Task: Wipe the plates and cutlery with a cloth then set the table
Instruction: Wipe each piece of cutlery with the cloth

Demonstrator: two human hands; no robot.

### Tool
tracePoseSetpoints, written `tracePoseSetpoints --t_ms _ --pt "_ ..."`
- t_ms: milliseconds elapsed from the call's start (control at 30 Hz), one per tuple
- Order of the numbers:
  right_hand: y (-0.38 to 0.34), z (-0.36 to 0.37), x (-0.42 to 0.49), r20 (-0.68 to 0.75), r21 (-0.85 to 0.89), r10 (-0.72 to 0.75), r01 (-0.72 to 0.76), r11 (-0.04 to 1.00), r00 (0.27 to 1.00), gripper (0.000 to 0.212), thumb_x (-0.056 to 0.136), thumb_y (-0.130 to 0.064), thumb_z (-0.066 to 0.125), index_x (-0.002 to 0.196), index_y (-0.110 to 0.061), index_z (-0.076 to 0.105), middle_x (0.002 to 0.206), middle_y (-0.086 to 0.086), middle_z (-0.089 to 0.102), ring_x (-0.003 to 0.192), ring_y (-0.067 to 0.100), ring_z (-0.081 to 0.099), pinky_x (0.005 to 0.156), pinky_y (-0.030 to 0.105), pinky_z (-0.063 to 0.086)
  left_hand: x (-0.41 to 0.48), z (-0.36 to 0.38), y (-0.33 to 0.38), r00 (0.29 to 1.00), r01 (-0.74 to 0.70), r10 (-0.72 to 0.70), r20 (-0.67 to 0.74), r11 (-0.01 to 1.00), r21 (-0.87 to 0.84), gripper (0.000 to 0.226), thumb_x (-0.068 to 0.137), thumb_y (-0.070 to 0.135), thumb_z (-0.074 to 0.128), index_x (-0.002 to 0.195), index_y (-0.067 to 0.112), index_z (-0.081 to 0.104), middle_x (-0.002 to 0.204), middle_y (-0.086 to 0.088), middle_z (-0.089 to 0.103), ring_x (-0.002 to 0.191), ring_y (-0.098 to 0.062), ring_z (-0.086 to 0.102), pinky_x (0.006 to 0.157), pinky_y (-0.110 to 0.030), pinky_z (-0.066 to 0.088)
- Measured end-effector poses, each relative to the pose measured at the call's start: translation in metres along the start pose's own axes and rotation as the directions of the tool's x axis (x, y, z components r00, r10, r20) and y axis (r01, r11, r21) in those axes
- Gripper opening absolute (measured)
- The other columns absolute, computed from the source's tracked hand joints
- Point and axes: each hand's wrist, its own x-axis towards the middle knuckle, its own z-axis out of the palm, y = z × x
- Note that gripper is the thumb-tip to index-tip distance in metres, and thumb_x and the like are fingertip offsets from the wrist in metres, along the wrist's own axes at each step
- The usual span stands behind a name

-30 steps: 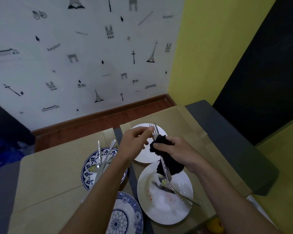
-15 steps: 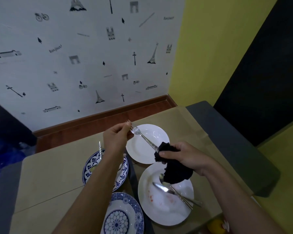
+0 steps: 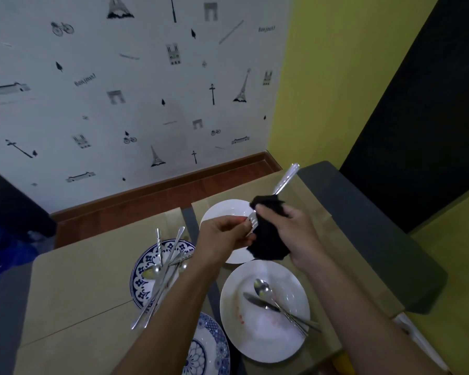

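Where everything rests, counter (image 3: pixel 79 288): tan sheets over a grey top, with a grey gap down the middle.
Large white plate (image 3: pixel 255 339): nearest on the right sheet, with reddish smears on its face.
Blue-patterned plate (image 3: pixel 140 274): left of the gap, part hidden by the left forearm.
Second patterned plate (image 3: pixel 206 347): at the bottom edge, just beside the large white plate.
Small white plate (image 3: pixel 222 212): farthest back, under both hands, looks clean.
Left hand (image 3: pixel 225 236): fingers curled, pinching the fork at its tine end.
Right hand (image 3: pixel 290 231): closed round the cloth, thumb on top.
Cloth (image 3: pixel 266 244): black and bunched, wrapped about the fork's neck, with its loose end hanging over the small white plate.
Fork (image 3: pixel 283 181): held in the air above the small white plate, handle angled up and away to the right.
Cutlery bundle (image 3: pixel 163 282): several long pieces crossed on the blue-patterned plate, handles overhanging its near rim.
Knife (image 3: pixel 257 300): flat on the large white plate.
Spoon (image 3: pixel 263 286): lies across the knife, bowl toward the far rim.
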Motion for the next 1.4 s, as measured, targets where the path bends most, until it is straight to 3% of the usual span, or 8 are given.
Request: tracePoseSetpoints --t_ms 167,300,433,600,733,933,1167,1400 --pt "0.004 0.005 0.000 0.067 -0.063 0.012 -0.008 0.998 0.998 0.011 0.086 -0.020 0.083 0.094 -0.013 0.081 0.087 0.016 0.079 0.071 0.026 0.072 0.082 0.049 0.062 0.003 -0.001 -0.002 0.999 0.005 -0.007 0.035 0.998 0.062 0.010 0.092 -0.001 0.066 0.095 -0.009 0.070 0.070 -0.016 0.069 0.059 -0.015 0.067 0.067 -0.027 0.062" --pt "0.007 0.009 0.000 0.009 -0.152 -0.077 0.078 0.985 0.997 0.017 0.094 -0.030 0.074 0.086 -0.017 0.080 0.080 0.005 0.078 0.070 0.016 0.071 0.073 0.035 0.060 0.002 -0.002 0.001 0.998 -0.004 -0.003 0.055 0.993 0.118 0.015 0.092 0.006 0.068 0.095 -0.009 0.070 0.074 -0.016 0.070 0.061 -0.015 0.067 0.069 -0.030 0.060" --pt "0.006 0.010 -0.002 0.003 -0.113 -0.088 0.088 0.990 0.996 0.008 0.089 -0.024 0.080 0.088 -0.016 0.080 0.081 0.005 0.079 0.071 0.017 0.073 0.069 0.033 0.059 0.004 -0.008 -0.001 0.997 -0.023 0.009 0.082 0.984 0.176 0.011 0.092 0.005 0.068 0.092 -0.005 0.069 0.073 -0.016 0.068 0.060 -0.016 0.067 0.068 -0.031 0.060" --pt "-0.004 0.003 0.004 -0.122 -0.001 -0.100 0.100 0.995 0.987 0.011 0.089 -0.028 0.080 0.093 -0.017 0.080 0.085 0.000 0.080 0.079 0.015 0.075 0.067 0.027 0.058 0.003 -0.015 -0.004 0.994 -0.014 -0.011 0.105 0.972 0.236 0.016 0.094 0.007 0.068 0.097 -0.009 0.069 0.075 -0.016 0.069 0.066 -0.020 0.067 0.070 -0.029 0.061" --pt "-0.002 0.001 0.007 -0.200 0.012 -0.104 0.108 0.994 0.974 0.013 0.093 -0.034 0.074 0.091 -0.022 0.079 0.090 0.001 0.079 0.086 0.018 0.074 0.077 0.034 0.060 0.006 -0.015 -0.004 0.990 -0.009 -0.031 0.141 0.961 0.278 0.012 0.093 0.007 0.068 0.092 -0.005 0.067 0.078 -0.016 0.068 0.065 -0.020 0.068 0.075 -0.036 0.060" --pt "0.006 0.003 -0.004 0.015 -0.109 -0.016 0.018 0.994 1.000 0.007 0.089 -0.022 0.080 0.090 -0.014 0.079 0.083 0.007 0.079 0.077 0.021 0.073 0.075 0.035 0.060 0.008 -0.009 -0.016 0.991 -0.043 0.000 0.135 0.948 0.314 0.011 0.095 0.006 0.066 0.084 0.004 0.063 0.069 -0.010 0.067 0.061 -0.020 0.065 0.069 -0.035 0.057" --pt "0.003 -0.004 -0.003 -0.097 0.029 -0.041 0.044 0.999 0.994 0.009 0.094 -0.025 0.075 0.097 -0.017 0.079 0.089 0.006 0.080 0.078 0.020 0.076 0.064 0.027 0.061 0.006 -0.018 -0.020 0.986 0.020 -0.075 0.147 0.940 0.339 0.008 0.092 0.007 0.068 0.088 0.000 0.067 0.068 -0.011 0.066 0.063 -0.023 0.063 0.076 -0.045 0.059" --pt "0.009 0.006 -0.005 0.051 -0.073 -0.011 0.015 0.997 0.999 0.013 0.095 -0.019 0.073 0.097 -0.007 0.078 0.075 0.015 0.075 0.063 0.025 0.069 0.065 0.032 0.059 0.004 -0.018 -0.028 0.981 -0.085 0.014 0.191 0.924 0.373 0.012 0.094 0.009 0.067 0.098 -0.001 0.073 0.086 -0.028 0.069 0.069 -0.021 0.059 0.065 -0.029 0.053"
